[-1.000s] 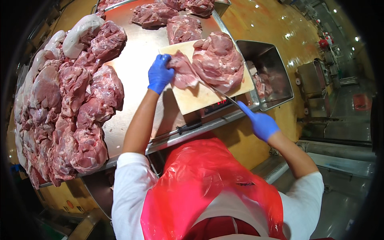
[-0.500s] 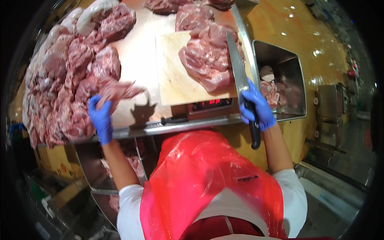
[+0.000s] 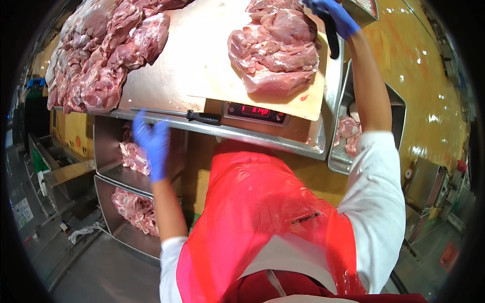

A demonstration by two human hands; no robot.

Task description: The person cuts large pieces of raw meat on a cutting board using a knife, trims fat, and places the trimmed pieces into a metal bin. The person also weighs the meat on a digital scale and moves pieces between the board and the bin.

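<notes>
My left hand (image 3: 151, 141), in a blue glove, is open with fingers spread over a steel bin holding meat scraps (image 3: 131, 157). My right hand (image 3: 334, 15), also gloved in blue, grips a knife (image 3: 332, 39) by its black handle at the top right, beyond a large piece of raw meat (image 3: 273, 58). The meat lies on a cream cutting board (image 3: 309, 103) over a scale (image 3: 255, 113) with a red display. A black-handled rod (image 3: 203, 117) lies along the front edge of the steel table (image 3: 161, 91).
A large meat pile (image 3: 103, 55) covers the table's left part. A second bin (image 3: 134, 212) with meat sits nearer me at lower left. Another bin (image 3: 391, 111) with scraps stands right of the table, beside my right forearm. A smaller steel container (image 3: 366, 10) is at the top right.
My left hand carried the thin piece of meat leftward off the board and is now open over the bin, without it. My right hand and knife moved forward, away from me.
</notes>
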